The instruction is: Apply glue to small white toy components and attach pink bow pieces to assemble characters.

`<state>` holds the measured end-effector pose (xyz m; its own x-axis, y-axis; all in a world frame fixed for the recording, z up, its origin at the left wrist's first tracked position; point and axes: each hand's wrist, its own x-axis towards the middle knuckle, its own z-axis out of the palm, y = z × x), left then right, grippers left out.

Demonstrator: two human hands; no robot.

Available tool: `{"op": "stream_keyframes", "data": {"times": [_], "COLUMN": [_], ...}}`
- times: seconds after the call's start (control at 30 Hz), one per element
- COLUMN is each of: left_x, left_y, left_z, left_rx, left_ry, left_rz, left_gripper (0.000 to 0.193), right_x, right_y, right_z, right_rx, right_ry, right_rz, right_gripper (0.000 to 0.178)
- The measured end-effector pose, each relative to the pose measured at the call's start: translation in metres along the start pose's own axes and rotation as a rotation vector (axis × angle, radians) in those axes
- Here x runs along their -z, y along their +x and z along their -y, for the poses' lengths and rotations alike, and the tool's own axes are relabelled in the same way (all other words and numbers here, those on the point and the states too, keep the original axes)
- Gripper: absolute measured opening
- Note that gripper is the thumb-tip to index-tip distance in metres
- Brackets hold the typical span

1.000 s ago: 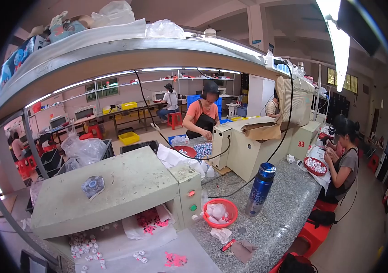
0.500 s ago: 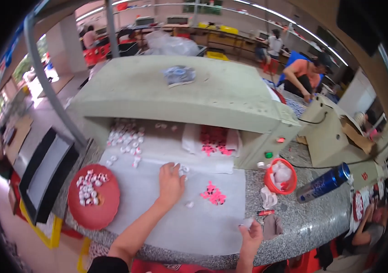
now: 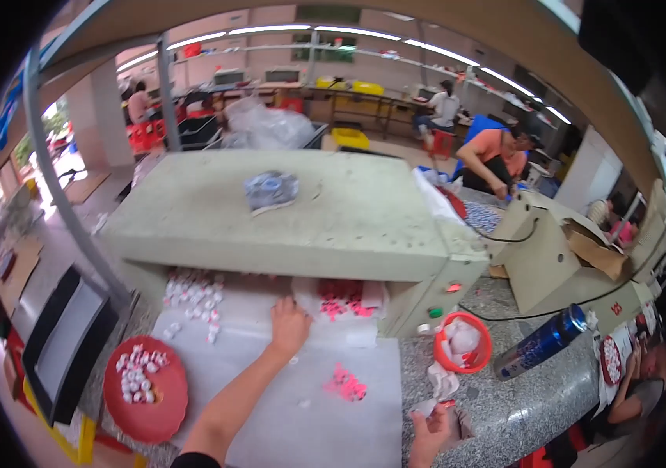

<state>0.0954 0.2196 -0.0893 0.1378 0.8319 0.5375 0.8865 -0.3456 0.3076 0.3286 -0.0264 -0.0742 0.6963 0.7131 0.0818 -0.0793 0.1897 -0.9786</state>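
Observation:
My left hand (image 3: 290, 324) reaches across the paper sheet (image 3: 262, 429) to the mouth of the pale green box-shaped machine (image 3: 270, 242). Its fingers are bent down and close together; their tips and anything between them are hidden. At the front right, my right hand (image 3: 430, 435) pinches a small translucent white piece (image 3: 424, 406) between thumb and finger. Pink pieces (image 3: 346, 383) lie in a loose heap on the sheet. Inside the opening, small white pieces (image 3: 192, 296) spread on the left and more pink pieces (image 3: 340, 300) sit on the right.
A red plate (image 3: 142, 425) with white-and-red pieces stands at left, beside a black-framed tray (image 3: 67, 343). On the right are an orange-red bowl (image 3: 485, 355) holding white stuff, a blue bottle (image 3: 539, 343) and a cable. A person in orange (image 3: 497, 156) works behind.
The view has tilted up. My left hand has moved forward from the sheet to the machine's opening. My right hand still pinches the white piece, now closer to the bowl.

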Motion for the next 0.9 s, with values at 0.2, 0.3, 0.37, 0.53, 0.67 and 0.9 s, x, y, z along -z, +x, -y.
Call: {"op": "stream_keyframes", "data": {"times": [0.2, 0.3, 0.37, 0.53, 0.67, 0.9], "left_x": [0.035, 0.004, -0.008, -0.043, -0.056, -0.058], "left_y": [0.005, 0.039, 0.061, 0.077, 0.076, 0.057], "left_z": [0.075, 0.124, 0.127, 0.130, 0.137, 0.152], "left_rx": [0.021, -0.372, -0.474, -0.480, -0.426, -0.325], "left_ry": [0.247, 0.316, 0.419, 0.444, 0.421, 0.414], "left_rz": [0.200, -0.205, -0.296, -0.304, -0.250, -0.162], "left_gripper": [0.038, 0.045, 0.047, 0.047, 0.045, 0.043], "right_x": [-0.010, -0.010, -0.009, -0.019, -0.016, -0.012], "right_y": [-0.001, -0.013, -0.015, -0.017, -0.018, -0.011], "right_z": [-0.004, 0.018, 0.016, 0.022, 0.013, 0.021], "right_rx": [0.025, -0.086, -0.073, 0.001, -0.047, -0.032], "right_ry": [-0.325, -0.349, -0.350, -0.449, -0.414, -0.377], "right_rz": [-0.078, 0.000, -0.028, -0.007, 0.039, 0.066], "right_gripper": [0.025, 0.024, 0.025, 0.025, 0.023, 0.021]}}
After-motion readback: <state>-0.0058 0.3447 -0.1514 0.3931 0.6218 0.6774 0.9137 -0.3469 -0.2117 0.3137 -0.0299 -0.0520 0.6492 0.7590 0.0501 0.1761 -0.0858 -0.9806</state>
